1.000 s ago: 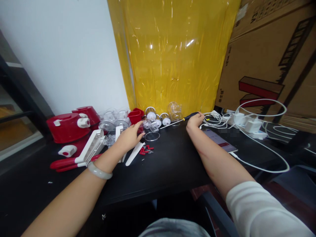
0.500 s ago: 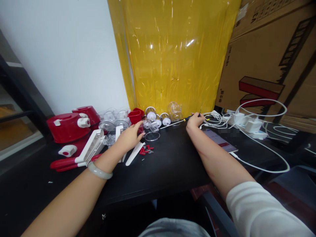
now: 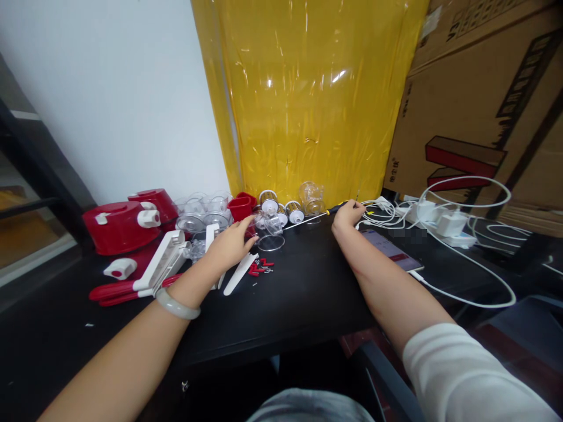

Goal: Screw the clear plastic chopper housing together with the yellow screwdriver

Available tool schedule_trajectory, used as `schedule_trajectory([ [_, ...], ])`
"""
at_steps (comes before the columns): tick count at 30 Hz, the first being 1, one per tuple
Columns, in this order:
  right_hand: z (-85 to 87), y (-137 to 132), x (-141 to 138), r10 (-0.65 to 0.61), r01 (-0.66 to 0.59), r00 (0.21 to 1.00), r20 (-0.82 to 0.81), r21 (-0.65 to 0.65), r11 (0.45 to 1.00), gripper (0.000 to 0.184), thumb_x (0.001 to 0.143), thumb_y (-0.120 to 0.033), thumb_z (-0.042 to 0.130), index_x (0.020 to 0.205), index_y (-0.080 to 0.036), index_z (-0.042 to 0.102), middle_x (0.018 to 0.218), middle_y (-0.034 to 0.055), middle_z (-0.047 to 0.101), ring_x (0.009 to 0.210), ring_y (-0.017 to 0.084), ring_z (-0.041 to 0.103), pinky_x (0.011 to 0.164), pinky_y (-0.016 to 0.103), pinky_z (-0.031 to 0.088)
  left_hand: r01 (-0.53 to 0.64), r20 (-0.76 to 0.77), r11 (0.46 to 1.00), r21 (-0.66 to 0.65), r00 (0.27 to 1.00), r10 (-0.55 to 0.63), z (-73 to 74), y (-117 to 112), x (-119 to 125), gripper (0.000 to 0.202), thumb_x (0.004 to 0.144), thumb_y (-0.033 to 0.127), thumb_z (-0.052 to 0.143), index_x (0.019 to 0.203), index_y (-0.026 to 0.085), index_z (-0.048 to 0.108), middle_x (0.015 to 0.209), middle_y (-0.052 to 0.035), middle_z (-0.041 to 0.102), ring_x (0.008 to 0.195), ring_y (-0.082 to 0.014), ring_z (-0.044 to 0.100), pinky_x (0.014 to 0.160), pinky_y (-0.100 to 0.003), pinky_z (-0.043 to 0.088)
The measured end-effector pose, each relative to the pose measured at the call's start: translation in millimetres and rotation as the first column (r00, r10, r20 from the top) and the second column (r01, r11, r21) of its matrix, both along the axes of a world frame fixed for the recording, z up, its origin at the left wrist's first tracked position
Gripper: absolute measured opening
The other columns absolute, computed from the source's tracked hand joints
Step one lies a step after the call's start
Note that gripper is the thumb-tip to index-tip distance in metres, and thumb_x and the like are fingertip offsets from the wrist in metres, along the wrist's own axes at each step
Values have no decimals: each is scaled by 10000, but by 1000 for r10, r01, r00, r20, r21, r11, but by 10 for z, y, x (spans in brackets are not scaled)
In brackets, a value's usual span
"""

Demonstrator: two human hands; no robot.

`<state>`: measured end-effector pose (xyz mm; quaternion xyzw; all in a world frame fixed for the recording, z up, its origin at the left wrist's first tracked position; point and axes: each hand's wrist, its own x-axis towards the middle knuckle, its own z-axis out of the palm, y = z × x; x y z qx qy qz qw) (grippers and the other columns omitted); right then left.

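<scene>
My left hand (image 3: 229, 246) lies on the black table (image 3: 299, 299), fingers stretched toward a clear plastic piece (image 3: 269, 225) and a clear ring (image 3: 271, 242). Small red clips (image 3: 259, 267) and a white flat stick (image 3: 240, 274) lie just in front of it. My right hand (image 3: 347, 214) is curled over the black handle of a screwdriver (image 3: 315, 216), whose shaft points left along the table's back edge. Several clear cups (image 3: 204, 212) and small metal-banded jars (image 3: 269, 202) stand between the hands.
Red lidded containers (image 3: 118, 225), a white hinged part (image 3: 163, 261) and red sticks (image 3: 116, 291) crowd the left. White chargers and cables (image 3: 440, 223) and a phone (image 3: 391, 249) lie right. Yellow film (image 3: 308, 99) and cardboard boxes (image 3: 484, 105) stand behind.
</scene>
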<state>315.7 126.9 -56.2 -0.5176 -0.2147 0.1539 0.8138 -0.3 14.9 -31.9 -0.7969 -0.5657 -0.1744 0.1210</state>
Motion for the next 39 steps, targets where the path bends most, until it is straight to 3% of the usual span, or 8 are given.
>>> schedule_trajectory([
  [8,0,95,9,-125,118,990,-71,-90,989,103,848,-178,377,836,-225,468,917,42,602,973,168,600,955,317,493,15,7,1000,2,1000,-15,-12,5,-12,602,978,414,504,1517,183,368,1248,-176,668,1120,-340,645,889,-430,501],
  [18,-45,184,21,-35,39,981,-192,15,999,188,889,-158,324,997,-216,467,841,1,592,807,146,620,861,302,515,13,12,1000,-2,1000,-13,5,-10,2,605,977,406,512,1518,179,365,1241,-175,672,1115,-336,647,884,-421,502],
  [25,-43,148,20,-114,112,986,-125,-21,993,22,891,-234,463,885,-214,458,951,24,593,937,145,605,955,291,474,13,11,1000,1,1000,-13,-6,-1,-4,603,978,405,522,1516,178,369,1262,-170,665,1134,-330,643,899,-413,500],
  [29,-22,121,4,-114,110,989,-92,-48,993,154,836,-204,559,964,-193,473,1041,52,597,992,152,601,992,290,456,12,5,1000,4,1000,-12,-6,1,-5,606,979,402,521,1518,172,367,1258,-173,666,1125,-331,645,894,-412,501],
  [39,7,78,-25,-124,118,989,-77,-76,990,126,854,-162,426,954,-208,486,969,52,614,1021,169,614,964,314,495,13,0,1000,9,1000,-12,-8,2,-8,604,981,406,517,1518,177,365,1238,-173,670,1119,-332,646,884,-418,502],
])
